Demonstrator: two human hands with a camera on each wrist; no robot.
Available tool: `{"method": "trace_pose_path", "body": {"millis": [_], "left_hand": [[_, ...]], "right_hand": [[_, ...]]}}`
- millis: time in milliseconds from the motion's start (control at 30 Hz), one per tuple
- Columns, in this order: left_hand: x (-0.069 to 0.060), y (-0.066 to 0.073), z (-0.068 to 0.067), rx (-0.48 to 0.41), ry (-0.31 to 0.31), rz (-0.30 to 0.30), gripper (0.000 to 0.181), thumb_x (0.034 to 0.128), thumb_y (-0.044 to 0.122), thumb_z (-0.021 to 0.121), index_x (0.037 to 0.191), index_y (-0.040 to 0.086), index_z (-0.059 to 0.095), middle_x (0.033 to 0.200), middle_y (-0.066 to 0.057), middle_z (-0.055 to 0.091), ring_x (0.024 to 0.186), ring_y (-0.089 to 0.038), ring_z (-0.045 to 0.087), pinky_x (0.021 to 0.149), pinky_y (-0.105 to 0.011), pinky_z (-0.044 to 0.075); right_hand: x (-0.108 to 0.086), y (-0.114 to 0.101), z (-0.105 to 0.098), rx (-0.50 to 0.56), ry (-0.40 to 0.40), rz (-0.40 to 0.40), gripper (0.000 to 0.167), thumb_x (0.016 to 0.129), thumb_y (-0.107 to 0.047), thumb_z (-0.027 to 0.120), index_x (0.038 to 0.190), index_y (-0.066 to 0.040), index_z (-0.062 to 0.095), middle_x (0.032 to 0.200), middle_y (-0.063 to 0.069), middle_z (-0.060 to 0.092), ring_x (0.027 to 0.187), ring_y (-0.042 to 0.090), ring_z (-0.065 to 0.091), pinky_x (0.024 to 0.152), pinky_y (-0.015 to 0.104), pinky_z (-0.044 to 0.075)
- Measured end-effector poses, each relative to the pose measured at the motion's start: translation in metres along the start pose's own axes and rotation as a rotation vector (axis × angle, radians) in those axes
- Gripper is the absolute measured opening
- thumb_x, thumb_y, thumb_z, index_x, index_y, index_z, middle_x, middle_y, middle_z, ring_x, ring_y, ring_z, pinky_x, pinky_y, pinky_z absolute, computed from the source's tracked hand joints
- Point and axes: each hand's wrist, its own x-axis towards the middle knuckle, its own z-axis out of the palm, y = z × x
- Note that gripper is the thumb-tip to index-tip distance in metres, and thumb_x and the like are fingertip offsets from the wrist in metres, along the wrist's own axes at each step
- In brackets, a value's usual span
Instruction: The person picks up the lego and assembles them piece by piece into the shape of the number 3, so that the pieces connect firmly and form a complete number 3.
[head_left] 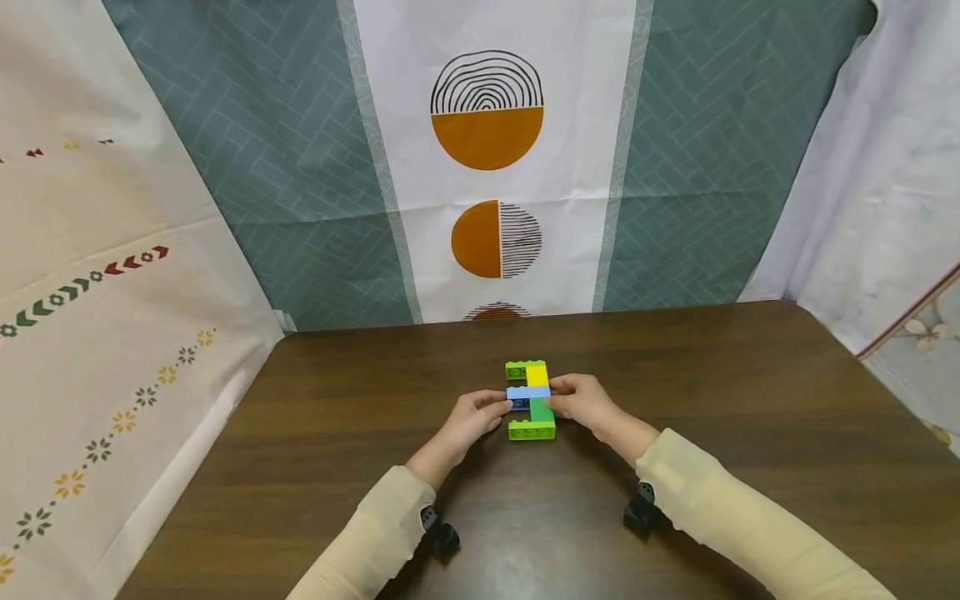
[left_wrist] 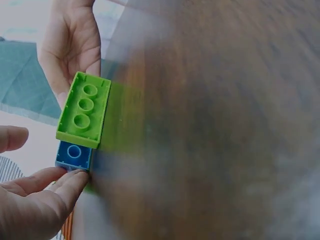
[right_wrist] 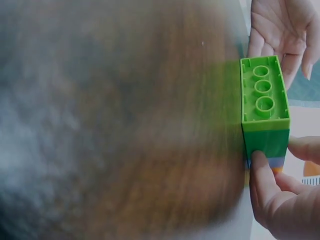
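A built shape of toy bricks lies on its side on the table. In the head view it has a near lime brick [head_left: 532,430], a green brick [head_left: 540,410], a light blue brick [head_left: 528,392], a yellow brick [head_left: 537,377] and a far lime brick [head_left: 516,370]. My left hand [head_left: 476,417] touches the blue brick's left end with its fingertips; the left wrist view shows its thumb [left_wrist: 12,138] apart from the brick. On the other side, my right hand [head_left: 585,402] holds the green brick, thumb at its top edge and a finger [right_wrist: 263,172] against its side.
The dark wooden table [head_left: 360,500] extends around the bricks. Behind it hangs a patterned cloth [head_left: 315,150], with a pale printed cloth [head_left: 112,375] to the left and a white one [head_left: 885,192] to the right. Black wrist cameras [head_left: 641,510] sit below both sleeves.
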Motion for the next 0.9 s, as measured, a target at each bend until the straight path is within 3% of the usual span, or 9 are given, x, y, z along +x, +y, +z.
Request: {"method": "trace_pose_path", "body": {"millis": [500,900], "left_hand": [[0.0020,0.0013,-0.0021,-0.035,0.011,-0.022,0.042,0.0954,0.014,0.055,0.128,-0.011,0.051,0.128,-0.025,0.053,0.120,-0.034,0.053,0.101,-0.044,0.042],[0.0067,-0.0019,-0.0039,0.129,0.017,0.008,0.042,0.0939,0.018,0.058,0.127,-0.007,0.054,0.123,-0.021,0.058,0.109,-0.027,0.059,0.097,-0.041,0.047]], "right_hand": [[0.0054,-0.0008,-0.0004,-0.026,-0.014,-0.047,0.041,0.092,-0.001,0.059,0.130,0.012,0.049,0.120,0.026,0.056,0.099,0.027,0.061,0.089,0.039,0.052],[0.0062,-0.0002,0.0018,-0.055,0.005,-0.023,0.042,0.091,-0.003,0.060,0.130,0.010,0.050,0.121,0.024,0.057,0.098,0.026,0.059,0.089,0.039,0.052]]}}
